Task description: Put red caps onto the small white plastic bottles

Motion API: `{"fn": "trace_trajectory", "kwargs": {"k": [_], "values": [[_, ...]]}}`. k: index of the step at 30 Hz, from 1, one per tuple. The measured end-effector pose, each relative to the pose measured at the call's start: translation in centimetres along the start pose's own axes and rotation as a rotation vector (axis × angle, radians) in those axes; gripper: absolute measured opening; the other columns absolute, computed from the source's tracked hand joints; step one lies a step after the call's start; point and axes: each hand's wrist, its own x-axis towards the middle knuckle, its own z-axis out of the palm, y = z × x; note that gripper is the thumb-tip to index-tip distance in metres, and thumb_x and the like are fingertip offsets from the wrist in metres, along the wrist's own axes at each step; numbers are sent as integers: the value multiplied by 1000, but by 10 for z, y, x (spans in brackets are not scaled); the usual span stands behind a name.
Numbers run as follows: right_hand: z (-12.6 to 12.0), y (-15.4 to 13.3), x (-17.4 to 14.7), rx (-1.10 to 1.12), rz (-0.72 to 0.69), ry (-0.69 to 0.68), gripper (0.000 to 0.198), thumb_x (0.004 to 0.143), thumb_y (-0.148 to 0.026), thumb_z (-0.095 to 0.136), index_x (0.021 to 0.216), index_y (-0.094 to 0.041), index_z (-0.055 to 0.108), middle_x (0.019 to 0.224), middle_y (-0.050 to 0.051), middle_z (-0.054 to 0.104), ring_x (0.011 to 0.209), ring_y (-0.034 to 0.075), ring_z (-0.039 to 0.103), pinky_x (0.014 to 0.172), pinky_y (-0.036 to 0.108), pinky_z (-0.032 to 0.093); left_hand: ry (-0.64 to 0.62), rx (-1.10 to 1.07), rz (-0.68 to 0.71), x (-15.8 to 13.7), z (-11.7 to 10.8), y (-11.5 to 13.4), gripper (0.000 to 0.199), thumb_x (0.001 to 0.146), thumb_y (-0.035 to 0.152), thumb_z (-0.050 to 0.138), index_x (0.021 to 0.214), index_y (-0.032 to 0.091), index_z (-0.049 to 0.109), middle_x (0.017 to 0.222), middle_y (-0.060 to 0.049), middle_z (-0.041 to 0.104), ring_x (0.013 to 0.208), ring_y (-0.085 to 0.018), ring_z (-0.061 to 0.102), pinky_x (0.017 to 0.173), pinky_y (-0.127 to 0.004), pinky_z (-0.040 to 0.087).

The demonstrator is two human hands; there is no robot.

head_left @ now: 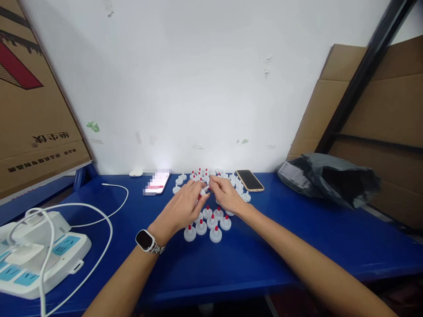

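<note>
My left hand, with a watch on its wrist, is closed around a white nozzle cap tilted toward the right. Against the narrow end of that cap, my right hand pinches with thumb and fingers; a bit of red shows there, apparently a small red tip cap, mostly hidden by the fingers. Several white nozzle caps with red tips stand upright just in front of my hands. Behind them are more red-tipped ones. White nozzle caps without red tips lie to the right and left.
On the blue table a phone with a lit screen lies at back left, a dark-screened phone at back right. A power strip with white cables sits left. A grey plastic bag lies right; cardboard boxes flank the white wall.
</note>
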Motion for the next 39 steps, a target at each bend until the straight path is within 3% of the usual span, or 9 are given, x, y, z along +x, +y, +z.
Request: {"fn": "trace_trajectory", "kwargs": {"k": [8, 14, 21, 27, 30, 34, 39], "values": [[13, -4, -6, -2, -26, 39, 29, 96, -29, 32, 68, -21, 33, 60, -5, 36, 56, 12, 38, 56, 27, 28, -19, 48, 14, 0, 1, -1, 21, 101, 31, 30, 98, 17, 46, 100, -9, 55, 93, -22, 51, 80, -39, 47], [10, -6, -2, -73, -23, 3, 29, 98, -32, 30, 72, -21, 34, 62, -5, 39, 57, 12, 40, 57, 26, 29, -7, 32, -23, 0, -1, -5, 24, 101, 32, 29, 108, 17, 47, 103, -9, 55, 96, -23, 53, 84, -40, 48], [7, -8, 35, -35, -4, -75, 28, 91, -38, 45, 71, -19, 50, 61, -4, 46, 57, 10, 41, 56, 24, 34, 66, 63, -128, -2, -3, -28, 34, 100, 40, 32, 123, 18, 45, 103, -10, 57, 95, -24, 55, 85, -42, 47], [12, 8, 87, 8, 47, -128, 24, 82, -35, 52, 76, -14, 63, 66, 1, 62, 60, 11, 53, 57, 23, 41, 99, 11, -333, -6, -3, -51, 49, 94, 43, 46, 134, 17, 38, 106, -11, 61, 96, -26, 58, 79, -40, 48], [12, 28, 116, -153, 118, -27, 20, 79, -28, 53, 78, -13, 66, 72, 5, 69, 58, 12, 56, 57, 23, 42, 76, 31, -405, -8, -3, -61, 39, 93, 42, 47, 124, 18, 48, 104, -9, 63, 92, -25, 59, 77, -39, 48], [19, 59, 147, -493, 208, -124, 22, 78, -20, 52, 85, -13, 72, 83, 7, 74, 71, 14, 64, 68, 22, 46, 51, 74, -399, -16, -2, -70, 25, 94, 38, 44, 102, 20, 60, 96, -8, 64, 94, -25, 59, 80, -40, 47], [38, 86, 163, -677, 281, -241, 22, 75, -17, 57, 87, -14, 74, 90, 10, 74, 79, 18, 66, 73, 25, 47, 8, 0, -407, -29, 3, -79, 25, 94, 36, 43, 97, 21, 62, 95, -7, 63, 92, -24, 59, 79, -40, 48]]}}
